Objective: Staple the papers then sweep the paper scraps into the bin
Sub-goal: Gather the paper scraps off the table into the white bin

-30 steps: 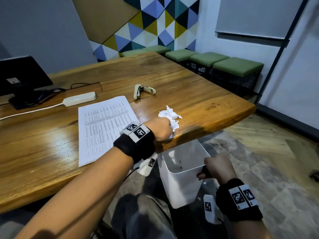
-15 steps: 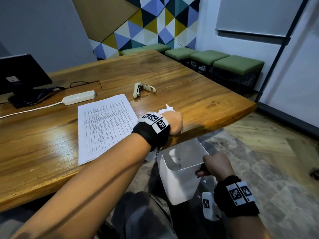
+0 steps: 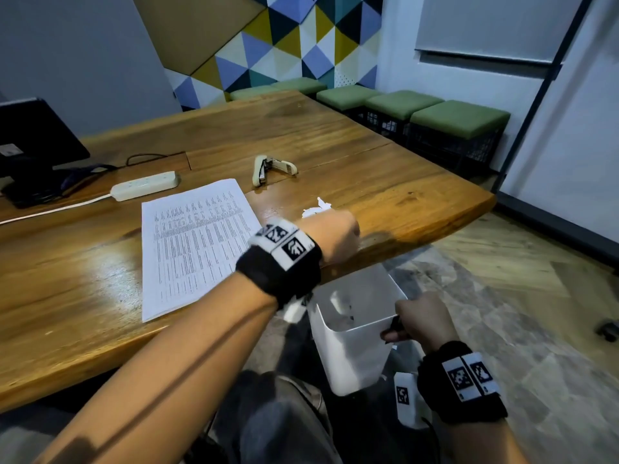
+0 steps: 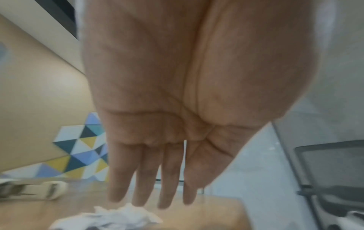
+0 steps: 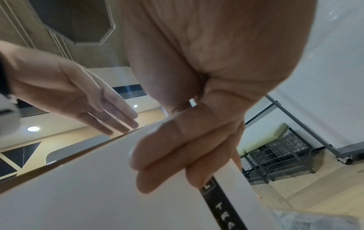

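Observation:
Crumpled white paper scraps (image 3: 317,209) (image 4: 110,217) lie near the wooden table's (image 3: 402,195) front edge, mostly hidden behind my left hand (image 3: 336,236). In the left wrist view that hand (image 4: 151,196) has straight fingers held together, their tips just above the scraps. Below the table edge my right hand (image 3: 418,319) (image 5: 177,157) grips the rim of the white bin (image 3: 351,360) (image 5: 78,186), with the fingers curled over its wall. The printed papers (image 3: 194,242) lie flat left of the hand. A beige stapler (image 3: 271,167) (image 4: 33,189) rests beyond them.
A white power strip (image 3: 144,185) with its cord and a black monitor (image 3: 33,139) stand at the table's far left. Green-topped crate stools (image 3: 459,118) line the wall at the right. The floor around the bin is stone tile.
My left hand has slid right and forward over the scraps, which now mostly hide behind it. The right hand has kept its hold on the bin, which has barely shifted.

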Tool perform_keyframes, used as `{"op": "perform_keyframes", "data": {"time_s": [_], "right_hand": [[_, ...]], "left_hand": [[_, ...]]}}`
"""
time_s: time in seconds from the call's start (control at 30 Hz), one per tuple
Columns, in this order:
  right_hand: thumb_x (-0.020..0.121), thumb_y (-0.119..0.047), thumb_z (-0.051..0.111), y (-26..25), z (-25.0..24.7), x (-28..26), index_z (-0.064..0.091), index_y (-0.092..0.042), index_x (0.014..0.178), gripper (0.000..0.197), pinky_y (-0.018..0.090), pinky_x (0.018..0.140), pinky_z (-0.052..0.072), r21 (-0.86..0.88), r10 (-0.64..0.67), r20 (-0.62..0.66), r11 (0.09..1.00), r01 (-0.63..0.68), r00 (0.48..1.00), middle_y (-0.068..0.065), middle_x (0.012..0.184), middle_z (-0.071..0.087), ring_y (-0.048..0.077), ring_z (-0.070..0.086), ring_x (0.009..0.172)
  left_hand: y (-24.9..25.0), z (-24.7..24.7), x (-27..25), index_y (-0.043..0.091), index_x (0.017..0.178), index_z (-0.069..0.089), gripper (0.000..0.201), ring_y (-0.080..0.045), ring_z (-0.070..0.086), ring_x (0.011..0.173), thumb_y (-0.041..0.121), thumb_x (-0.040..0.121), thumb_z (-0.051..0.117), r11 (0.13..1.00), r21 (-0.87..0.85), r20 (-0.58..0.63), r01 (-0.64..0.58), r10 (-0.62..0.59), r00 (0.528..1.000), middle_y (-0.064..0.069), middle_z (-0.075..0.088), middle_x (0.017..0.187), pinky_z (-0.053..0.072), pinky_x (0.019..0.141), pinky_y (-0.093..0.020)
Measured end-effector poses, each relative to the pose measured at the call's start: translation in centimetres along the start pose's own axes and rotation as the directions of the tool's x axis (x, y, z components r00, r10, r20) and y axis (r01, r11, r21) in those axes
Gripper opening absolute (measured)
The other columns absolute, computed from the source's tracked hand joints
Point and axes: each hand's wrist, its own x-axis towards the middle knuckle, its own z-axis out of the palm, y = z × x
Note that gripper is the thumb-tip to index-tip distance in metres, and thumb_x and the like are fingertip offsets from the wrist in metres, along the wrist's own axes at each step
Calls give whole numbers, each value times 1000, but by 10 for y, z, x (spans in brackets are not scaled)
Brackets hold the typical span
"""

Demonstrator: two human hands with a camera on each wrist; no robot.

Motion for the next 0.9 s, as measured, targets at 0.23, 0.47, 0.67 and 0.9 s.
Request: {"op": "perform_keyframes", "data": {"time_s": [0.23,0.47,0.67,0.9], "right_hand": [[89,11,42,-3,-1,5,54,9,71,21,68,65,61,-16,-21,18,1000,21,1000,33,55,60,56,71,54],[87,11,42,-2,-1,15,58,16,72,22,65,63,63,-33,-9,25,999,10,1000,37,57,65,50,72,49],[88,11,43,3,-1,13,56,11,67,25,66,63,62,-26,-15,10,1000,15,1000,36,57,64,54,72,54],[86,12,42,5,-3,8,57,11,68,23,69,63,61,-30,-16,10,999,16,1000,43,60,65,55,72,55]], "left_hand": [[-42,-46,66,8,125,66,42,-32,61,118,18,89,46,986,96,-37,137,-134,990,-15,65,130,49,102,-40],[-46,-27,71,5,108,71,27,-28,60,89,6,85,57,965,253,155,69,-111,982,-10,71,111,46,76,-32],[-43,-5,49,10,104,73,36,-30,68,92,5,78,48,992,123,155,3,-23,988,-11,75,99,57,80,-35],[-33,-12,50,14,132,61,50,-30,62,115,4,88,41,994,106,71,-5,-3,997,-10,64,131,50,89,-31]]}}
